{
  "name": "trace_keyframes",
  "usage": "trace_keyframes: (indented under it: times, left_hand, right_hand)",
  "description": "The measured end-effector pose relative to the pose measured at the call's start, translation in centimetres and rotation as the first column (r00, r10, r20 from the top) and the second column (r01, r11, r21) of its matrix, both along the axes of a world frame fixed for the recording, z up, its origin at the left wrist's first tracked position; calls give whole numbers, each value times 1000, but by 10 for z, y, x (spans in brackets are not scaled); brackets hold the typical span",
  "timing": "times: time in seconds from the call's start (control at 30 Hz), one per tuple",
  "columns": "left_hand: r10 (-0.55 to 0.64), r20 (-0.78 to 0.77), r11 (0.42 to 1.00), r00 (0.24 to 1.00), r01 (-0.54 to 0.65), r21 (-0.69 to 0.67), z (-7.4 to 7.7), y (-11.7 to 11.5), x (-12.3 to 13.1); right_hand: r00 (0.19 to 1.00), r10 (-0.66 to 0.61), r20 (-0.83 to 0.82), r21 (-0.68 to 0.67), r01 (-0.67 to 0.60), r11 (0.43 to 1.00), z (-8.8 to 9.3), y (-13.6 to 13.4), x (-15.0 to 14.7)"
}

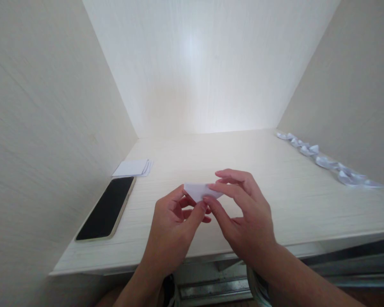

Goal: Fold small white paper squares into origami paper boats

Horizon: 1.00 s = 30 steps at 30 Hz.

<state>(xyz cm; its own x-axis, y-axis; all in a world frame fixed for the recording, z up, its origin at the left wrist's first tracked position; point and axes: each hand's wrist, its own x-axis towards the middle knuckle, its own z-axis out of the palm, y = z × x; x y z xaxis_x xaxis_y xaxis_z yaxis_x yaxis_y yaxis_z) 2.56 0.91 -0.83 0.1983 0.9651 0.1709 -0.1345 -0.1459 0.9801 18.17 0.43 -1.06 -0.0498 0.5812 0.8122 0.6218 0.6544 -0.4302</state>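
A small folded white paper (pixel 196 191) is held up between my two hands, above the front part of the desk. Its top edge is straight and its sides slant inward toward the bottom. My left hand (pixel 176 226) pinches it from the left and below, thumb at the lower edge. On the other side my right hand (pixel 243 213) grips it with the thumb below and a finger across its face. The two thumb tips nearly meet at the paper's lower edge. Fingers cover part of its right end and underside.
At the left lie a phone (pixel 107 209) with a dark screen and a small stack of white paper (pixel 131 167). Several folded white paper pieces (pixel 326 163) line the right wall. Panels enclose the desk (pixel 179 149) on the left, back and right.
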Motion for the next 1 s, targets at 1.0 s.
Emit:
trace_keyframes:
  times: [1.0]
  left_hand:
    - [60, -14, 998, 998, -60, -15, -19, -10, -19]
  right_hand:
    - [883, 249, -398, -339, -393, 855, -7, -7, -14]
